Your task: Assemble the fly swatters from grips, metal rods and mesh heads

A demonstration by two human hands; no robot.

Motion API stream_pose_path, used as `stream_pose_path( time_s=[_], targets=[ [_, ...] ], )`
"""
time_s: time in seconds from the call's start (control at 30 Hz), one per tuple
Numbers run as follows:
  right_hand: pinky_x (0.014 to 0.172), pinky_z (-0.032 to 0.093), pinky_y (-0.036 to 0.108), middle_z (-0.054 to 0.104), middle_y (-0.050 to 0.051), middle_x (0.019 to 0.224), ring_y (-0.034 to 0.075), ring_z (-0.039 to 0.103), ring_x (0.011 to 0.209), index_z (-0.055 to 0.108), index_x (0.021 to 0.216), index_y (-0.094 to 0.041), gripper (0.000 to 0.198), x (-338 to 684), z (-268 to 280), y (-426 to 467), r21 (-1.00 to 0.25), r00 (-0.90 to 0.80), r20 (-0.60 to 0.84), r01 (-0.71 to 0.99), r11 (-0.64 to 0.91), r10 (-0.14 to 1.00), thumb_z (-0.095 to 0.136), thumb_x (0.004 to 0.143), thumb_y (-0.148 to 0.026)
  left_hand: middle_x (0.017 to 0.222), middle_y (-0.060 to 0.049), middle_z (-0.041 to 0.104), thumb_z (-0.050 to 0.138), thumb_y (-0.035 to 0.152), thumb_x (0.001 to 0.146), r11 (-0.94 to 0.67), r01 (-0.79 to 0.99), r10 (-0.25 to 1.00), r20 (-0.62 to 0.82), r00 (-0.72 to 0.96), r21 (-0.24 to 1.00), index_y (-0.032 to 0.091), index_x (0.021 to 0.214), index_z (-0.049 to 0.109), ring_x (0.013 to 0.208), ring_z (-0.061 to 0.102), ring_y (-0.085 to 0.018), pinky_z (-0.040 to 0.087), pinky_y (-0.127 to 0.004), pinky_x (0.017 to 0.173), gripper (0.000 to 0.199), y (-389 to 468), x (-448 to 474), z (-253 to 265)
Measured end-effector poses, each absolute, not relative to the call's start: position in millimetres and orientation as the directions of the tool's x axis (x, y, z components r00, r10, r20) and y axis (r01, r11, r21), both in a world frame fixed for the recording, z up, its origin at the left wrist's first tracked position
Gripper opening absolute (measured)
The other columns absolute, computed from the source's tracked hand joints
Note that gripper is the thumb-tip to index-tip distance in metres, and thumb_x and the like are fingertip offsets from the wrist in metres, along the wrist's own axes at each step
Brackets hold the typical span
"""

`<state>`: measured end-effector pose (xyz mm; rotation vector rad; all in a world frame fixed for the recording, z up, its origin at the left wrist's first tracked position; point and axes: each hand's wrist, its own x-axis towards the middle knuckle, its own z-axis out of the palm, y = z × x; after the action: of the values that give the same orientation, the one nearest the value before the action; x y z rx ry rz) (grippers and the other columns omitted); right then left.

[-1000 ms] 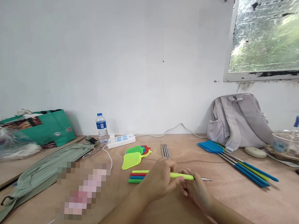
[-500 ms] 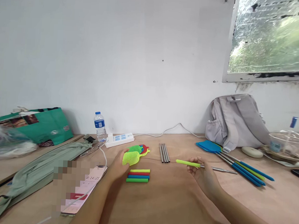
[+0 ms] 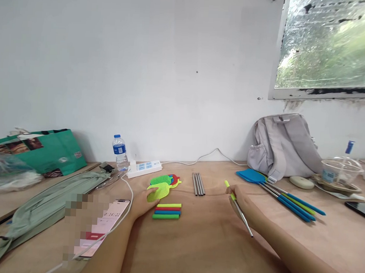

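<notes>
My left hand [image 3: 144, 203] pinches the edge of a yellow-green mesh fly swatter head [image 3: 159, 191]. It lies against a small pile of other heads, among them a green head [image 3: 162, 180] and a red head [image 3: 175, 179]. My right hand [image 3: 242, 200] is closed round a yellow-green handle grip [image 3: 227, 184], from which a metal rod [image 3: 244, 219] slopes down toward me. Between the hands lie several coloured grip tubes, the red tube [image 3: 168, 208] among them, in a stack of rows. Farther back sit several short metal tubes [image 3: 199, 184], side by side.
Right of my right hand, blue fly swatters [image 3: 250, 176] with long handles lie fanned out before a grey backpack [image 3: 284, 146]. A phone [image 3: 112, 226] with a white cable, a power strip [image 3: 145, 168] and a water bottle [image 3: 119, 151] are at left. A plastic cup [image 3: 341, 173] stands far right.
My right hand has turned the rod from nearly level to a slant, its bare metal end now lower and nearer me. My left hand stays at the swatter head. The view has shifted slightly.
</notes>
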<state>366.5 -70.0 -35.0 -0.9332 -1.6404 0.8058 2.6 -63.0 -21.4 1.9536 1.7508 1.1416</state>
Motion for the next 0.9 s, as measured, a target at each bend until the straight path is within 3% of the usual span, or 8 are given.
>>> stream_pose_path(
  time_s=[0.23,0.37,0.47,0.57,0.63,0.7,0.77,0.9],
  targets=[
    [0.059,0.036,0.029,0.050,0.000,0.070,0.015,0.044,0.061,0.052,0.089,-0.023,0.015,376,-27,-73,-0.652,-0.277,0.508,0.494,0.575,0.815,0.049,0.074,-0.021,0.098,-0.007,0.065,0.045,0.039,0.073,-0.314,0.818,0.881,0.468,0.062,0.481,0.021,0.088,0.063,0.093,0.059,-0.023,0.042,-0.031,0.084,0.029,-61,5,-19],
    [0.063,0.040,0.031,0.054,0.005,0.084,0.016,0.049,0.067,0.053,0.089,-0.022,0.013,382,-20,-73,-0.551,-0.343,0.597,0.482,0.682,0.725,0.050,0.076,-0.024,0.102,-0.010,0.063,0.032,0.038,0.081,-0.269,0.810,0.792,0.598,-0.122,0.521,0.017,0.096,0.058,0.094,0.057,-0.023,0.042,-0.032,0.083,0.036,-64,3,-18],
    [0.063,0.040,0.032,0.056,0.007,0.087,0.016,0.050,0.065,0.053,0.091,-0.022,0.015,385,-19,-75,-0.503,-0.333,0.626,0.519,0.691,0.705,0.051,0.078,-0.029,0.097,-0.009,0.063,0.030,0.040,0.083,-0.224,0.737,0.684,0.642,-0.348,0.638,0.017,0.096,0.055,0.089,0.057,-0.022,0.043,-0.030,0.076,0.036,-69,4,-15],
    [0.063,0.040,0.033,0.057,0.006,0.080,0.018,0.051,0.067,0.051,0.092,-0.022,0.019,385,-18,-77,-0.436,-0.323,0.621,0.615,0.657,0.714,0.050,0.079,-0.035,0.088,-0.005,0.062,0.036,0.043,0.081,-0.289,0.526,0.575,0.585,-0.572,0.800,0.017,0.088,0.055,0.085,0.056,-0.019,0.044,-0.028,0.073,0.033,-69,11,-11],
    [0.065,0.040,0.034,0.057,0.006,0.077,0.019,0.051,0.069,0.050,0.090,-0.022,0.018,384,-17,-80,-0.365,-0.349,0.613,0.670,0.646,0.708,0.046,0.081,-0.036,0.083,-0.003,0.063,0.043,0.044,0.077,-0.398,0.245,0.627,0.457,-0.632,0.884,0.017,0.083,0.055,0.082,0.057,-0.017,0.045,-0.026,0.070,0.031,-68,20,-9],
    [0.066,0.040,0.035,0.057,0.006,0.076,0.020,0.052,0.071,0.050,0.090,-0.021,0.018,382,-16,-81,-0.309,-0.374,0.620,0.692,0.653,0.690,0.042,0.083,-0.036,0.079,-0.002,0.063,0.052,0.043,0.073,-0.410,-0.101,0.777,0.289,-0.559,0.907,0.017,0.082,0.055,0.075,0.059,-0.015,0.047,-0.025,0.065,0.028,-69,32,-7],
    [0.066,0.040,0.034,0.058,0.006,0.076,0.020,0.053,0.072,0.050,0.093,-0.021,0.019,380,-15,-83,-0.286,-0.379,0.634,0.695,0.660,0.674,0.041,0.084,-0.035,0.076,-0.002,0.064,0.061,0.039,0.067,-0.325,-0.308,0.894,0.184,-0.409,0.894,0.017,0.084,0.057,0.069,0.060,-0.014,0.048,-0.024,0.060,0.028,-73,46,-3],
    [0.066,0.040,0.034,0.060,0.007,0.081,0.021,0.055,0.075,0.050,0.101,-0.022,0.022,378,-17,-87,-0.325,-0.337,0.636,0.699,0.637,0.694,0.040,0.084,-0.033,0.067,0.000,0.064,0.069,0.041,0.059,-0.203,-0.373,0.969,0.130,-0.211,0.905,0.016,0.082,0.058,0.059,0.059,-0.012,0.046,-0.022,0.052,0.035,-89,67,5]
  ],
)
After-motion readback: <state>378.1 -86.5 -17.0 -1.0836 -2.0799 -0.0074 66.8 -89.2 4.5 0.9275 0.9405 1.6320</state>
